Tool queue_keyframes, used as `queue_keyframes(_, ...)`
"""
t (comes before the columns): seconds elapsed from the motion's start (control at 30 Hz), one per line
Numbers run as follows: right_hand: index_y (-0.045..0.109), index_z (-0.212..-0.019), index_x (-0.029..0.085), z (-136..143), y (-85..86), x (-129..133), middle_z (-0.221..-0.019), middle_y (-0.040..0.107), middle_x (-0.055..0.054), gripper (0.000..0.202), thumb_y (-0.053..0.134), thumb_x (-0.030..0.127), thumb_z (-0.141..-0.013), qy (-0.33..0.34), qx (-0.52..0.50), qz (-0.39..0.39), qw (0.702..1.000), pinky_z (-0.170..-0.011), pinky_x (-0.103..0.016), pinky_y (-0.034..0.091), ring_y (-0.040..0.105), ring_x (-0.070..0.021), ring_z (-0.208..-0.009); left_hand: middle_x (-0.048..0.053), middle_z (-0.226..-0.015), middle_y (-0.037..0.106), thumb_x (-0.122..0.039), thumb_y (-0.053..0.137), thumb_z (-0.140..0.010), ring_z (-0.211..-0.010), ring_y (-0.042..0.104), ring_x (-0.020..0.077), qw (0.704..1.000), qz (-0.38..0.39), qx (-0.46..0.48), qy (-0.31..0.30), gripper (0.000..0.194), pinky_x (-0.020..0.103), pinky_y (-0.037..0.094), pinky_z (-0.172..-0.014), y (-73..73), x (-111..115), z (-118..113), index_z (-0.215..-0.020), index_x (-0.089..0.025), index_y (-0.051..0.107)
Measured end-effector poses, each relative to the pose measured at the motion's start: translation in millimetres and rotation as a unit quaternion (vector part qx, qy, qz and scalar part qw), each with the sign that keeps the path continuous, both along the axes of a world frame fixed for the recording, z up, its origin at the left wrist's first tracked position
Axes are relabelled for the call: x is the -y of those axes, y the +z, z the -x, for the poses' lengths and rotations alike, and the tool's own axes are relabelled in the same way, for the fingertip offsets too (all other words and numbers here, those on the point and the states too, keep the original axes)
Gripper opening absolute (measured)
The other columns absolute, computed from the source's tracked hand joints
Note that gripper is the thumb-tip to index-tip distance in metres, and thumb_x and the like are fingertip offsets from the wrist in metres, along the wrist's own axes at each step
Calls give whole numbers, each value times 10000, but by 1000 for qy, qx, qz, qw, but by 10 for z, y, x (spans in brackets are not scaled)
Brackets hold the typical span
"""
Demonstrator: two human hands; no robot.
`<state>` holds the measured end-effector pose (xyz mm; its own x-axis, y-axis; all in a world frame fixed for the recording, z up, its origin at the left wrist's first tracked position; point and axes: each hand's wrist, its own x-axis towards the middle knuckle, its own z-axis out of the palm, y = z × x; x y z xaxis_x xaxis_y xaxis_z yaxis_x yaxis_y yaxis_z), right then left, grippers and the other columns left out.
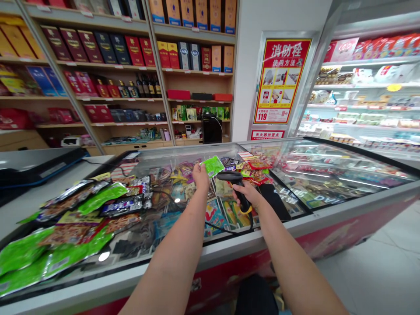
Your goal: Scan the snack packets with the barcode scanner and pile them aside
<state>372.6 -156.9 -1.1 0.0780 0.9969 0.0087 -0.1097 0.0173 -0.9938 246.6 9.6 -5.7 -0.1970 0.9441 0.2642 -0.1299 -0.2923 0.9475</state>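
Note:
Near the middle of the head view, my left hand [201,176] grips the left edge of a small green packet [213,166], lifted over the glass top of a freezer. My right hand [246,195] is wrapped round the handle of a black barcode scanner [230,176], whose head points left toward the packet. The scanner's cable hangs down and loops over the glass. A heap of green, brown and dark snack packets [72,223] lies on the left part of the freezer top. More packets [257,168] lie beyond the scanner.
The chest freezer [328,218] spans the front, with frozen goods under its glass. A dark flat object [274,201] lies right of my right hand. At the left edge stands a counter with a dark device [42,168]. Behind are shelves of boxes [124,68] and a lit fridge [367,105].

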Motion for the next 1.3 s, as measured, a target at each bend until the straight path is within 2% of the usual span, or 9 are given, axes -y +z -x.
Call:
queue_keyframes(0.13, 506, -772, 190, 64, 30, -41, -488, 575, 48, 411, 737, 495, -621, -3, -15, 12, 1000, -338, -212, 429, 501, -97, -342, -42, -635, 514, -218, 536, -787, -644, 503, 113, 1000, -11, -10, 13, 73, 225, 418, -670, 10, -6, 94, -731, -172, 545)
queue_keyframes(0.27, 524, -849, 186, 247, 81, -166, -485, 566, 63, 434, 740, 490, -627, 17, -16, 8, 1000, -350, -218, 445, 496, -96, -338, -36, -636, 526, -244, 539, -786, -646, 496, 116, 998, -29, -44, 45, 95, 229, 413, -664, 85, -35, 469, -718, -177, 543)
queue_keyframes(0.43, 506, -809, 198, 728, 207, -382, -500, 564, 59, 412, 735, 499, -645, 87, 19, -26, 996, -362, -238, 468, 502, -103, -342, -37, -636, 513, -244, 525, -803, -641, 485, 122, 982, -46, -126, 137, 107, 244, 408, -684, 341, -87, 1394, -717, -181, 529)
queue_keyframes(0.67, 482, -776, 198, 1566, 337, -621, -516, 560, 57, 411, 725, 506, -655, 163, 47, -44, 985, -374, -239, 467, 519, -105, -361, -17, -630, 506, -235, 487, -816, -674, 508, 159, 926, -21, -238, 292, 152, 279, 429, -725, 722, -99, 2915, -668, -199, 486)
queue_keyframes(0.8, 484, -787, 200, 1979, 352, -741, -513, 558, 58, 403, 715, 509, -669, 190, 31, -47, 980, -358, -236, 451, 511, -106, -355, 44, -693, 597, -221, 500, -814, -764, 591, 208, 899, 43, -301, 317, 157, 329, 455, -781, 771, -57, 3442, -661, -189, 517)
queue_keyframes(0.93, 492, -837, 205, 2323, 342, -867, -513, 564, 63, 411, 725, 501, -673, 210, 24, -54, 976, -368, -247, 469, 515, -111, -359, 124, -878, 697, -225, 534, -812, -934, 646, 276, 885, 95, -323, 320, 124, 390, 472, -867, 706, -4, 3658, -820, -155, 636)
queue_keyframes(1.03, 490, -797, 204, 2508, 328, -927, -516, 570, 47, 375, 720, 485, -703, 229, 32, -55, 971, -363, -250, 464, 522, -117, -363, 133, -1060, 707, -201, 561, -797, -1058, 636, 282, 891, 90, -308, 322, 286, 429, 446, -971, 666, 37, 3699, -1067, -156, 642)
queue_keyframes(1.2, 475, -793, 214, 2603, 338, -926, -519, 572, 56, 384, 736, 475, -691, 233, 24, -47, 971, -378, -263, 488, 512, -112, -362, 174, -1375, 537, -203, 571, -795, -1292, 478, 321, 876, 24, -328, 352, 404, 604, 220, -1127, 748, 110, 3604, -1198, -172, 584)
queue_keyframes(1.3, 470, -801, 214, 2489, 359, -906, -512, 566, 63, 408, 748, 484, -674, 224, 20, -48, 973, -376, -255, 485, 511, -110, -363, 177, -1449, 438, -217, 565, -797, -1369, 377, 323, 876, -46, -330, 349, 390, 611, 187, -1140, 834, 115, 3410, -1183, -168, 579)
